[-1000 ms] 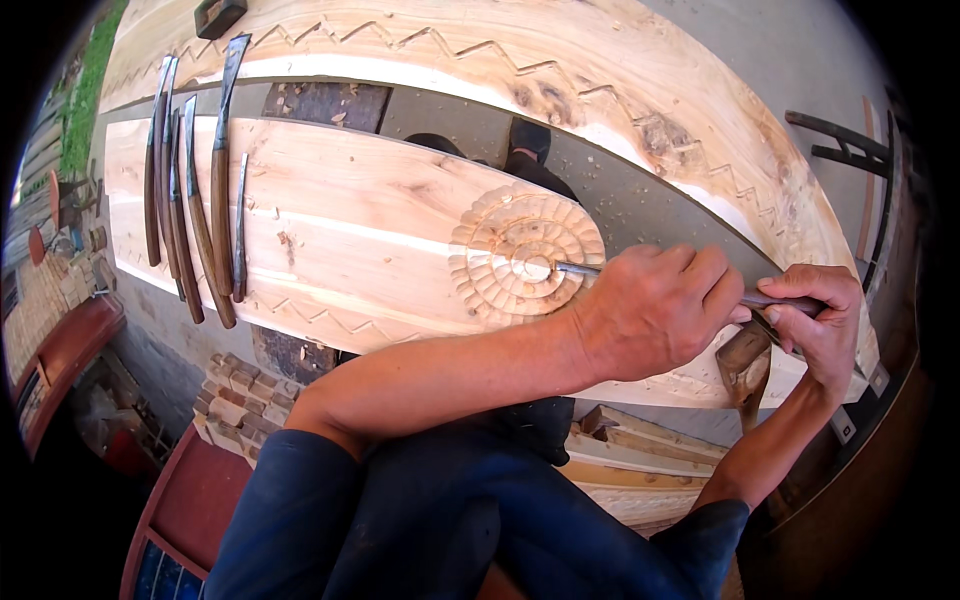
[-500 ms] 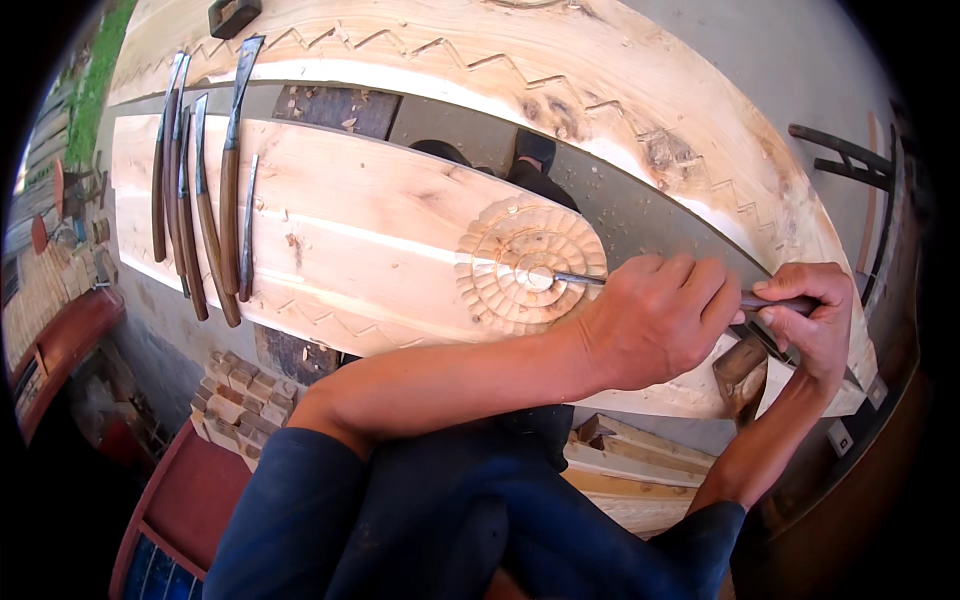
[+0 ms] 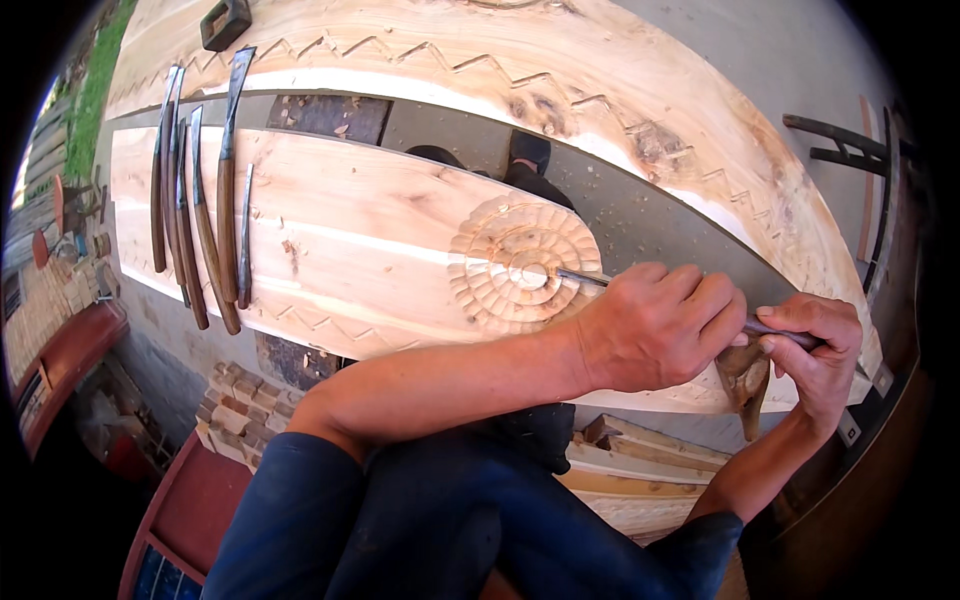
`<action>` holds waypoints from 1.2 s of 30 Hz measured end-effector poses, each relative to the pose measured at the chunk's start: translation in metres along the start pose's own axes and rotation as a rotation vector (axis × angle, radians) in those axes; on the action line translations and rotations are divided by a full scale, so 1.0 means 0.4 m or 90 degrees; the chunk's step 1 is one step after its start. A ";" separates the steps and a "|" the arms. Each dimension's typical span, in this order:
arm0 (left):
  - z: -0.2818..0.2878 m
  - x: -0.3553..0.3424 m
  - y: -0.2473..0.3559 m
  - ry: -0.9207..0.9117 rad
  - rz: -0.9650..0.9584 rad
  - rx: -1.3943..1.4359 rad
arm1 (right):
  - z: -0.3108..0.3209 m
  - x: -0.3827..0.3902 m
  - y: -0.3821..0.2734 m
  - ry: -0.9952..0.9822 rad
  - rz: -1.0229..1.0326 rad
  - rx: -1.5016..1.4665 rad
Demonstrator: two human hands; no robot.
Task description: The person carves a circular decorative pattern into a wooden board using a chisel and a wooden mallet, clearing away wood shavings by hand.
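Observation:
My left hand (image 3: 660, 330) is closed around the shaft of a carving chisel (image 3: 578, 276), whose steel tip rests near the centre of a round carved pattern of concentric scalloped rings (image 3: 500, 235) on a pale board (image 3: 350, 200). At the chisel's rear end my right hand (image 3: 820, 350) grips the dark wooden handle with thumb and fingers. Partly hidden beneath my hands, a wooden mallet-like tool (image 3: 750, 390) lies on the board. Several wooden-handled chisels (image 3: 228, 200) lie side by side across the board's left part.
A second board with a zigzag groove (image 3: 700, 130) lies beyond, with a dark metal block (image 3: 225, 22) on it. Stacked wood blocks (image 3: 240, 410), a red panel (image 3: 205, 500) and more planks (image 3: 630, 480) are low down. Dark bars (image 3: 840, 140) stand at right. A dark-shod foot (image 3: 525, 150) shows between the boards.
Both my hands and the chisel have shifted a little down in the view, my right hand most, its forearm lower. Both hands keep their hold on the chisel.

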State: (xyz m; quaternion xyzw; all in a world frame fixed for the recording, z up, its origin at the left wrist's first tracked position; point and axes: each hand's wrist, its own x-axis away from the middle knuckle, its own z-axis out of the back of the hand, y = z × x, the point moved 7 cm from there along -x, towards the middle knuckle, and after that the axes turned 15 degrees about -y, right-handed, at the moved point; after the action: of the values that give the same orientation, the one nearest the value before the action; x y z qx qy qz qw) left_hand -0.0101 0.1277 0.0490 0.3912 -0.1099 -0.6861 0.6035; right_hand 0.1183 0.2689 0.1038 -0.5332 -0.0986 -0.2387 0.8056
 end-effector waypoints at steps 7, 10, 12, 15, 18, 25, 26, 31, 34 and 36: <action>0.017 0.000 -0.004 0.037 0.001 -0.003 | 0.012 -0.015 -0.048 -0.021 0.016 0.048; 0.017 0.001 -0.003 0.047 -0.002 -0.002 | 0.009 -0.017 -0.053 -0.030 0.023 0.063; 0.017 0.003 -0.005 0.052 0.003 0.006 | 0.006 -0.019 -0.053 -0.027 0.029 0.071; 0.021 -0.001 -0.010 0.057 0.011 0.028 | 0.005 -0.023 -0.056 -0.023 0.030 0.065; 0.024 -0.005 -0.011 0.057 0.016 0.021 | 0.007 -0.035 -0.067 -0.019 0.023 0.089; -0.002 -0.019 -0.010 0.042 0.064 0.020 | 0.019 -0.055 0.001 -0.005 0.005 0.003; -0.009 -0.017 -0.025 0.025 0.094 -0.005 | 0.018 -0.086 0.044 -0.020 -0.034 -0.067; -0.014 -0.023 -0.026 0.032 0.087 -0.011 | 0.020 -0.093 0.089 -0.034 -0.054 -0.172; -0.011 -0.019 -0.021 0.008 0.061 -0.048 | 0.021 -0.081 0.099 -0.043 -0.051 -0.188; -0.007 -0.015 -0.014 -0.004 0.046 -0.078 | 0.025 -0.068 0.091 -0.056 -0.031 -0.202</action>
State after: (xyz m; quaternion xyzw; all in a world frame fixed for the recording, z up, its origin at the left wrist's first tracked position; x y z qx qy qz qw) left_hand -0.0126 0.1356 0.0462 0.3468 -0.0835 -0.6709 0.6501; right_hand 0.1136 0.2971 0.0671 -0.6610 -0.1074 -0.2471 0.7004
